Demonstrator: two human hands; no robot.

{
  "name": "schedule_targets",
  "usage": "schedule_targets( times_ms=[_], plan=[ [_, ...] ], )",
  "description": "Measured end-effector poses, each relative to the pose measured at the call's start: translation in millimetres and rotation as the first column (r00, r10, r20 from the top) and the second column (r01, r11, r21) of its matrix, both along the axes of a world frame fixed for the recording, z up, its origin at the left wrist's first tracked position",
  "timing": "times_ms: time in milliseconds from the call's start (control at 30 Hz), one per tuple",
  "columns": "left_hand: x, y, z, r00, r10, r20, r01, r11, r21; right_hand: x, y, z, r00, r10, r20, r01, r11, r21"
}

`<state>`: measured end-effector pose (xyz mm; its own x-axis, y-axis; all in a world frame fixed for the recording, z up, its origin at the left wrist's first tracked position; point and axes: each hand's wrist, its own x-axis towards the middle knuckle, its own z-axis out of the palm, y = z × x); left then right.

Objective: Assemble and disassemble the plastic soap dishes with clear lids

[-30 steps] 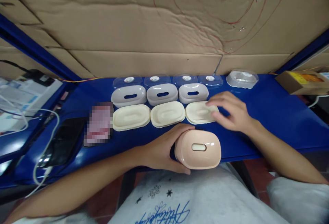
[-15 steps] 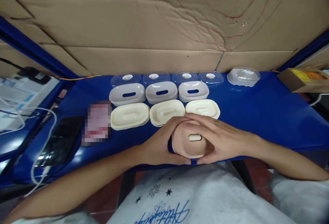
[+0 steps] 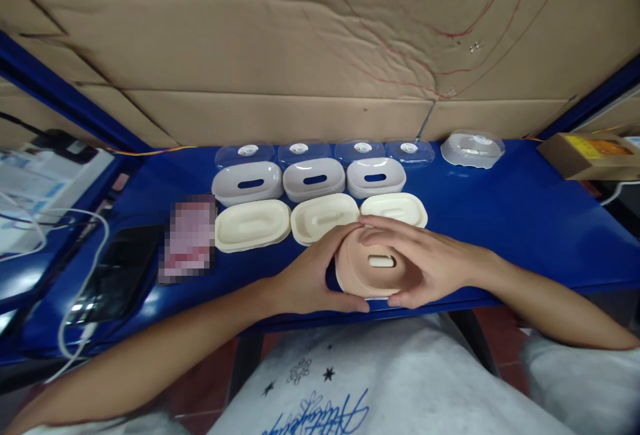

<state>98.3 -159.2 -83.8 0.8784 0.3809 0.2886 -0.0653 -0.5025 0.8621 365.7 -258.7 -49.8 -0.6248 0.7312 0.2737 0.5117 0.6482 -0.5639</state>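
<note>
Close to the table's front edge, both hands enclose an oval soap dish that looks pinkish. A cream ridge shows through the slot in its floor, so a cream base seems to sit beneath it. My left hand curves round the left side, thumb at the front. My right hand wraps the right side, with fingers over the far rim and thumb at the near edge. Just beyond lie three cream oval bases in a row, the right one partly covered by my right fingers. Behind these stand three pale slotted dishes.
Several clear lids with round stickers line the back. A lidded soap dish stands farther right. At left are a blurred pink item, a black phone and a white cable. A cardboard box sits at the right edge.
The held dish has tilted or shifted slightly away from me, and its slot sits a little higher. My right thumb has moved a little up with it. The rest stays put.
</note>
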Motion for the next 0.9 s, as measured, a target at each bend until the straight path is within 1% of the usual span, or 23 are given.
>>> schedule_targets(
  times_ms=[233, 333, 400, 467, 567, 633, 700, 800, 867, 900],
  plan=[
    [-2.6, -1.1, -1.5, 1.000, 0.002, 0.022, -0.003, 0.998, 0.066, 2.6, 2.0, 4.1, 0.999, 0.035, -0.029, -0.034, 0.999, 0.021],
    [-4.1, -0.1, -3.1, 1.000, 0.003, -0.003, -0.003, 0.996, 0.085, 6.5, 4.2, 4.8, 0.998, 0.045, -0.042, -0.043, 0.998, 0.036],
    [-5.1, 0.5, -3.6, 0.999, 0.016, -0.031, -0.013, 0.996, 0.086, 11.6, 6.1, 6.9, 0.999, 0.017, -0.044, -0.015, 0.999, 0.035],
    [-5.9, 0.9, -3.6, 0.998, 0.036, -0.048, -0.032, 0.996, 0.084, 18.6, 8.2, 11.1, 0.998, -0.041, -0.038, 0.043, 0.998, 0.040],
    [-6.2, 1.2, -3.2, 0.998, 0.036, -0.043, -0.032, 0.995, 0.097, 33.3, 12.1, 21.1, 0.986, -0.168, -0.012, 0.168, 0.979, 0.111],
    [-5.9, 1.0, -2.6, 0.999, 0.014, -0.044, -0.008, 0.991, 0.131, 46.6, 15.1, 28.1, 0.956, -0.290, 0.038, 0.279, 0.944, 0.174],
    [-5.5, 0.4, -1.9, 0.998, -0.018, -0.054, 0.027, 0.984, 0.177, 62.9, 18.7, 32.5, 0.903, -0.414, 0.116, 0.384, 0.897, 0.218],
    [-5.3, -0.6, -0.8, 0.997, -0.056, -0.047, 0.065, 0.971, 0.229, 90.9, 24.9, 30.5, 0.798, -0.553, 0.239, 0.501, 0.830, 0.245],
    [-5.9, -1.3, -1.0, 0.997, -0.063, -0.046, 0.072, 0.965, 0.252, 108.3, 28.8, 24.8, 0.750, -0.599, 0.281, 0.549, 0.801, 0.240],
    [-6.4, -1.6, -1.5, 0.997, -0.063, -0.052, 0.075, 0.962, 0.263, 115.5, 30.3, 21.7, 0.744, -0.604, 0.286, 0.558, 0.797, 0.232]
  ],
)
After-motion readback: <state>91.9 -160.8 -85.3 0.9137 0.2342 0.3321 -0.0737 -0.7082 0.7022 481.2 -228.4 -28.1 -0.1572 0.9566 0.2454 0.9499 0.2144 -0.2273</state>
